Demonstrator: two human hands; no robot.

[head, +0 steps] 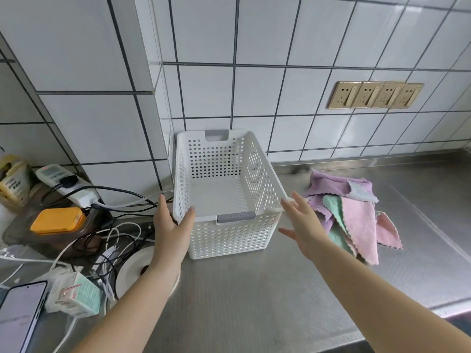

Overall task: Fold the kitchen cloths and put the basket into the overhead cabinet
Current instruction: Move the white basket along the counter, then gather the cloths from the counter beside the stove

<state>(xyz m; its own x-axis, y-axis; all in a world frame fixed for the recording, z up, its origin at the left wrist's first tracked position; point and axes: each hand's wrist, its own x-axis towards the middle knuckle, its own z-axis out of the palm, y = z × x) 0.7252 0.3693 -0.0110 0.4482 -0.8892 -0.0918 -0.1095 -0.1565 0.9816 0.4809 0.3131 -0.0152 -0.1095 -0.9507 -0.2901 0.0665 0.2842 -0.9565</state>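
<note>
Head view. Nearest the lens, at lower left, a phone (19, 317) lies face up with its screen lit, and beside it rests a small pale green drink carton (76, 296). Both bare forearms reach forward over the steel counter (242, 301).

Left hand (170, 225): fingers straight, palm set against the near left corner of the white perforated basket (224, 192), thumb laid along the rim. It presses the wall rather than wrapping it.

Right hand (303, 225): fingers spread and relaxed, holding nothing. Fingertips sit at the basket's near right corner; whether they actually touch the rim cannot be determined.

Basket: upright on the counter, pushed back into the corner of the tiled wall, nothing inside, grey grip inserts on its near and far rims.

Kitchen cloths (349, 215): an unfolded heap of purple, pink and green pieces on the counter just right of the basket, partly behind the right hand.

Left of the basket: a tangle of black and white cables (114, 230), a white power strip (63, 184) with a black plug inserted, a container with an orange lid (57, 220), and a round white object (137, 266) partly under the left forearm.

Wall: four brass-coloured sockets (374, 95) in a row, well above the cloths.
</note>
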